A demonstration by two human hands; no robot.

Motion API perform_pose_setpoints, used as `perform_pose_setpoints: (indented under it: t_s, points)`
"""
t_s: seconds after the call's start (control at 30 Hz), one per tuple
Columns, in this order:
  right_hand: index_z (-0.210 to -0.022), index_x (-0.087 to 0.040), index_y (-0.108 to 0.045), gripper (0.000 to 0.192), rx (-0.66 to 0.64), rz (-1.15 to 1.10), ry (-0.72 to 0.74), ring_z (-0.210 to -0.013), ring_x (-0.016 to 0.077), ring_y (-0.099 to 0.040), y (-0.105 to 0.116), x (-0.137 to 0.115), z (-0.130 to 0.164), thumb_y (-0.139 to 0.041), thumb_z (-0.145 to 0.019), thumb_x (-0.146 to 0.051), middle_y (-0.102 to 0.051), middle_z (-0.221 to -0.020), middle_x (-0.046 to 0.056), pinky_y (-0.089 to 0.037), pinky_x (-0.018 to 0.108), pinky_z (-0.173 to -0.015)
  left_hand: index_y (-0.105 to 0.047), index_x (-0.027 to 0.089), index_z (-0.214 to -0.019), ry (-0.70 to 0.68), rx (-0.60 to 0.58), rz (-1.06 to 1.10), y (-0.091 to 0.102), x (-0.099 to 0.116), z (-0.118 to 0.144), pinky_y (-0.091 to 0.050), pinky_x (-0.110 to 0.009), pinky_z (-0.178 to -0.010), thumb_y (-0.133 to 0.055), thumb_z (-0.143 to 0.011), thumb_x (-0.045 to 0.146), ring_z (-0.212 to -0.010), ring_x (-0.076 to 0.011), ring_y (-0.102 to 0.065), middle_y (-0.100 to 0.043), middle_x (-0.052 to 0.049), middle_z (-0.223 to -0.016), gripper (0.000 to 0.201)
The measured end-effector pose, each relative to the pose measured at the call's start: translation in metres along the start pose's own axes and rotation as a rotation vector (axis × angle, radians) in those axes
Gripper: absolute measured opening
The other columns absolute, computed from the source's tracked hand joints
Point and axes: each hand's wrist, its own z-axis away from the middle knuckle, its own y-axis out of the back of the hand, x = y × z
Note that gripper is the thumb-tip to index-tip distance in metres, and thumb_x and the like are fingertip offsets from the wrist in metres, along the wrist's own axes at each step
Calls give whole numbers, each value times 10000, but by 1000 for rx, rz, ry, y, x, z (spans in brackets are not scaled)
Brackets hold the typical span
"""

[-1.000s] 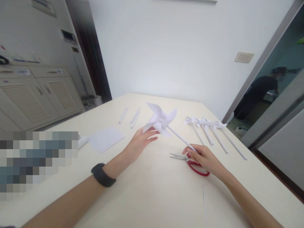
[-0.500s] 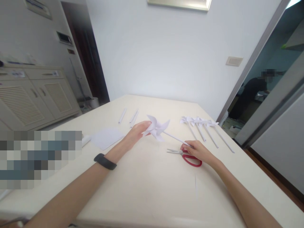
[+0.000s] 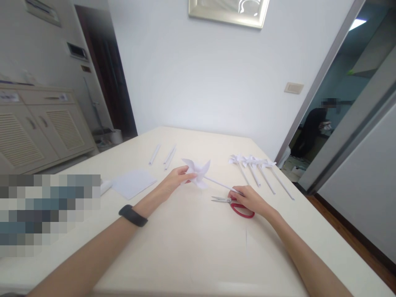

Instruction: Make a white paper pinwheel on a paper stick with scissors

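A white paper pinwheel [image 3: 198, 171] on a thin white stick is held low over the cream table [image 3: 192, 247]. My left hand [image 3: 175, 180] touches its paper blades with the fingertips. My right hand [image 3: 249, 199] grips the lower end of the stick, resting just above red-handled scissors [image 3: 235, 205] that lie on the table. A dark band sits on my left wrist.
Several finished pinwheels [image 3: 256, 167] lie in a row at the right. Rolled paper sticks [image 3: 162, 154] and a stack of white paper sheets [image 3: 133, 182] lie to the left. A cabinet [image 3: 40, 128] stands far left. A person [image 3: 311, 128] is beyond the doorway.
The pinwheel has come down from a raised tilt to just above the table. My left hand has closed in on its blades. The camera view has tilted up.
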Motion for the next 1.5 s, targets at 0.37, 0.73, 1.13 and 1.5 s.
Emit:
perform_pose_setpoints:
  t_s: [0.37, 0.73, 1.13, 1.5]
  points:
    - [-1078, -152, -580, 243, 29, 22, 16, -882, 167, -615, 2, 0, 0, -513, -906, -309, -618, -1055, 63, -519, 369, -773, -591, 140, -1115, 11, -21, 108, -5, 0, 1, -476, -417, -859, -645, -794, 303, -931, -211, -627, -661, -87, -1047, 364]
    - [-1084, -153, -577, 245, 31, 91, -25, -882, 167, -614, 2, 1, 1, -514, -905, -308, -615, -1060, 65, -521, 366, -768, -673, 154, -1017, 75, 9, 112, -4, 3, 1, -436, -341, -868, -741, -667, 331, -944, -232, -621, -697, -83, -998, 398]
    - [-1086, -162, -577, 239, 67, 164, -73, -880, 162, -612, 1, 1, -1, -507, -909, -306, -611, -1074, 68, -524, 358, -764, -697, 173, -963, 91, 54, 67, -6, 3, 1, -429, -335, -841, -735, -638, 362, -933, -241, -618, -706, -73, -965, 378]
    - [-1095, -162, -528, 234, 311, 158, -90, -657, 125, -576, 1, -5, -4, -442, -934, -308, -601, -761, -11, -484, 315, -662, -691, 184, -970, 120, 61, 90, -1, 12, 1, -453, -340, -845, -761, -620, 336, -936, -254, -632, -707, -75, -989, 388]
